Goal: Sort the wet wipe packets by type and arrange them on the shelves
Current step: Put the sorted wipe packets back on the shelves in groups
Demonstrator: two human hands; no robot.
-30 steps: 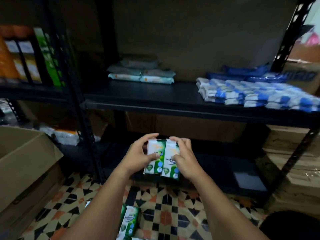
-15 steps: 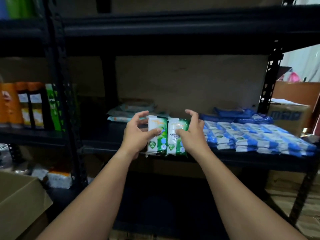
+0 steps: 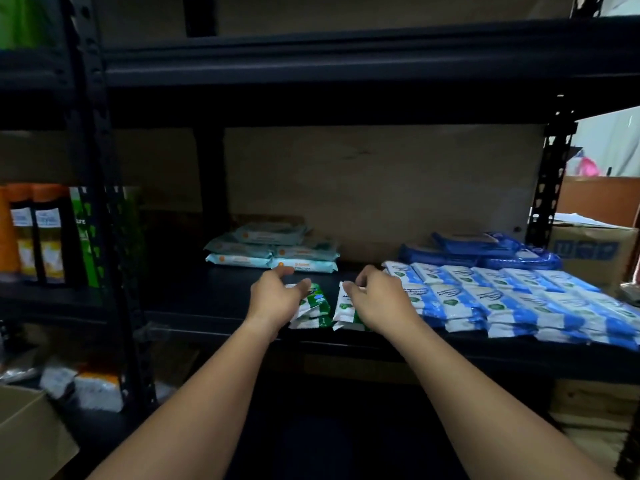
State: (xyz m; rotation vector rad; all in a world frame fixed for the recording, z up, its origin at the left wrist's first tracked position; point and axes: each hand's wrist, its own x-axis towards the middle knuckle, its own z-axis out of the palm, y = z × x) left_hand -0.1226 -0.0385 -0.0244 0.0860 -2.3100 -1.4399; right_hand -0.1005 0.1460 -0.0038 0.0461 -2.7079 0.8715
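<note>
head view: both arms reach to the middle shelf (image 3: pixel 214 306).
left hand (image 3: pixel 277 299): fingers curled loosely over the left green packets (image 3: pixel 317 306); whether it grips them i cannot tell.
right hand (image 3: pixel 377 299): resting on the right green packets (image 3: pixel 343 308); grip unclear.
green packets: lying at the shelf front, two small piles slightly apart.
blue packets (image 3: pixel 502 299): rows just right of the hands.
pale packets (image 3: pixel 273 247): stacked behind.

Dim, soft picture; daylight from right; bowed wide-angle edges.
</note>
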